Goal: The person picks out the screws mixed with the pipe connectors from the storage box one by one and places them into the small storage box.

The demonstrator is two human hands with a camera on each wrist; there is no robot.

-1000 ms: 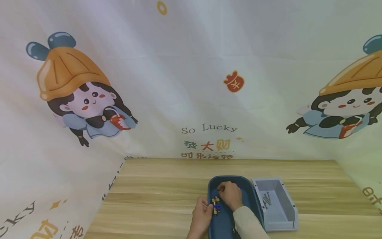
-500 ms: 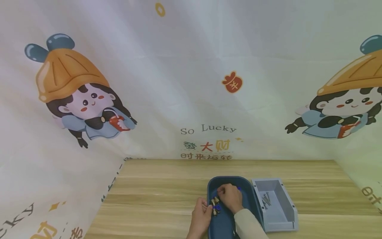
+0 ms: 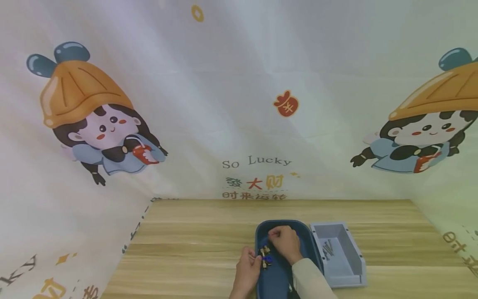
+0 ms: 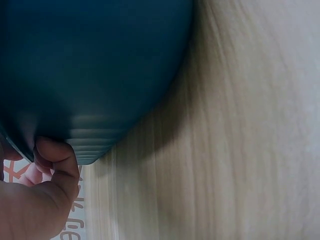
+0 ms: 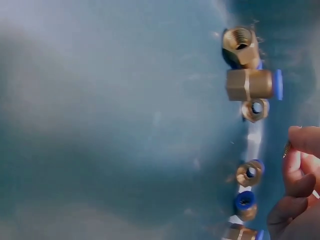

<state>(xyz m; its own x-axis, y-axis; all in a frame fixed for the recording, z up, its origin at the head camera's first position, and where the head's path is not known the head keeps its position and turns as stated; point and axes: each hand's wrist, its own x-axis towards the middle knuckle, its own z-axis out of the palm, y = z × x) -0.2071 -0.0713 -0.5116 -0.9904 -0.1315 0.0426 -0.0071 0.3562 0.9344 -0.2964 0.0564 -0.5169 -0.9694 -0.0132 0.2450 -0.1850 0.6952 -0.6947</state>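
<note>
At the left rim of a dark blue tray [image 3: 271,284], the left hand [image 3: 246,268] pinches the edge between thumb and curled fingers. The left wrist view shows those fingers [image 4: 57,155] bent over the rim. The right hand [image 3: 286,244] is inside the tray, towards its far end. Its thumb and fingers pinch a thin brass-coloured screw [image 5: 286,149], of which only the threaded tip shows. Several brass fittings with blue collars lie on the tray floor beside the right hand, among them a large hexagonal fitting [image 5: 247,85] and a smaller upturned fitting [image 5: 245,204].
A grey open-fronted bin [image 3: 345,265] stands against the tray's right side, with several screws [image 3: 327,249] inside. Both containers rest on a wood-grain table [image 3: 186,249]. A printed curtain [image 3: 224,104] hangs behind and at the sides.
The whole scene has shifted slightly left in the head view. Both hands keep nearly the same places at the tray, and the right fingertips move only a little.
</note>
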